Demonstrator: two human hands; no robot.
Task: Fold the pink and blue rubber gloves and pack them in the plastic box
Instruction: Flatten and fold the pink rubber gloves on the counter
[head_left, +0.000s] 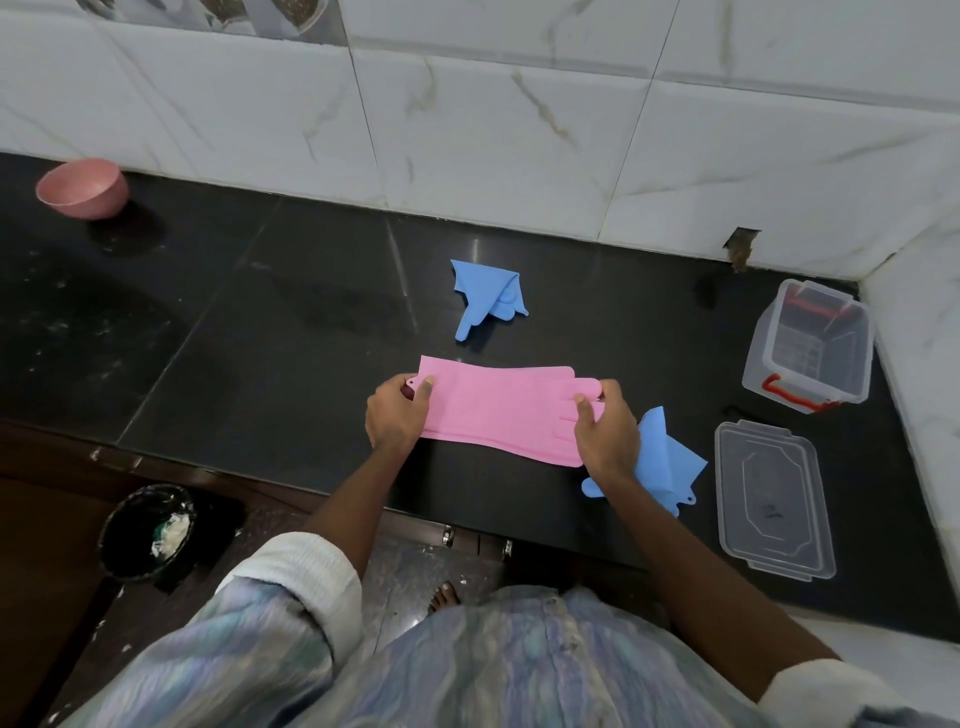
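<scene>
The pink glove (498, 413) lies flat on the counter (260, 312), long axis left to right — cuff under your left hand (396, 415), fingers under your right hand (605, 427). Both hands pinch its ends; the fold probably goes end to end. The box (810, 345) stands well apart, right.

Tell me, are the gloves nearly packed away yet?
Not yet. The plastic box is open, its lid beside it. The left hand and right hand hold the pink glove flat, unfolded. Two blue gloves still wait on the counter.
</scene>
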